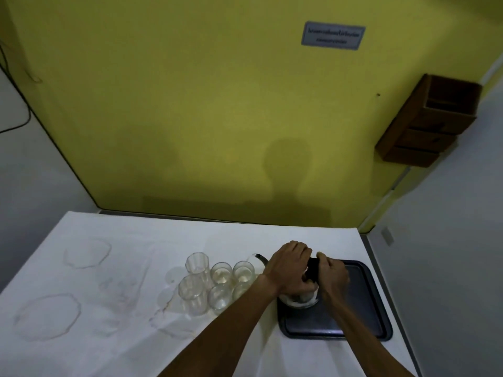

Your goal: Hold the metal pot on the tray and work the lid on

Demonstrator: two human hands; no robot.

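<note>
Jug of clear glass stands at the near-left corner of the dark tray, the left hand curled over its top and the right hand gripping its black handle (spout facing the 6 glasses), so I judge a level, 2-handed hold steadies it best.

Dim, soft frame; edges bowed, shadow on wall.
</note>
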